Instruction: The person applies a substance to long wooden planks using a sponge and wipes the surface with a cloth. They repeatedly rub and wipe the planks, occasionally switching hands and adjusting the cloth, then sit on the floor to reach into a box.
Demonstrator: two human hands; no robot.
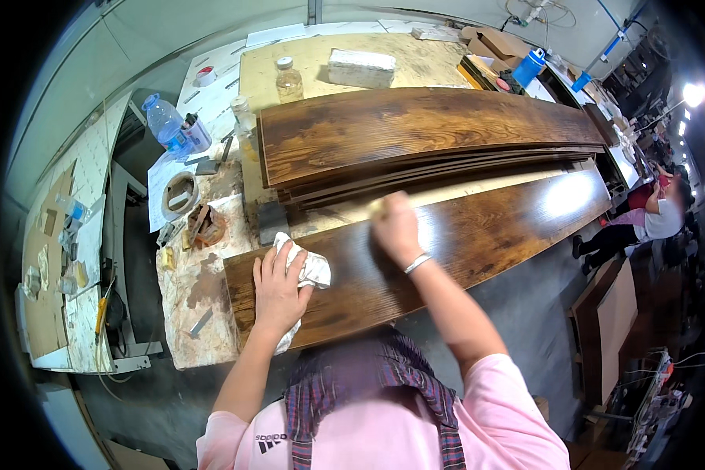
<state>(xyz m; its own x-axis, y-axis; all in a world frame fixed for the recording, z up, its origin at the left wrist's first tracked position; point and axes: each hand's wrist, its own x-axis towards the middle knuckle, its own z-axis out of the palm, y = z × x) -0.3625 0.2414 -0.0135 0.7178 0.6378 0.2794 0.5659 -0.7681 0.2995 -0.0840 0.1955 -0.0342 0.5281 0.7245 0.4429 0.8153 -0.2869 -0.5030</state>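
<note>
A long dark-brown wood-grain board (478, 235) lies in front of me, glossy under the light. My left hand (278, 290) presses on its left end, with a crumpled white cloth (315, 272) under the palm and between thumb and fingers. Over the board's far edge, near the middle, my right hand (398, 231) is closed and slightly blurred. A small pale-yellow piece (378, 209), perhaps sponge, shows at its fingertips; its exact kind is unclear. Just beyond rests a stack of similar brown boards (423, 125).
Left of the boards are a tape roll (180, 193), an orange-brown tub (207, 225), a large plastic bottle (163, 121) and a spray can (197, 133). Behind the stack stand a jar (288, 80) and a white wrapped block (361, 68). Another person (662, 211) is at far right.
</note>
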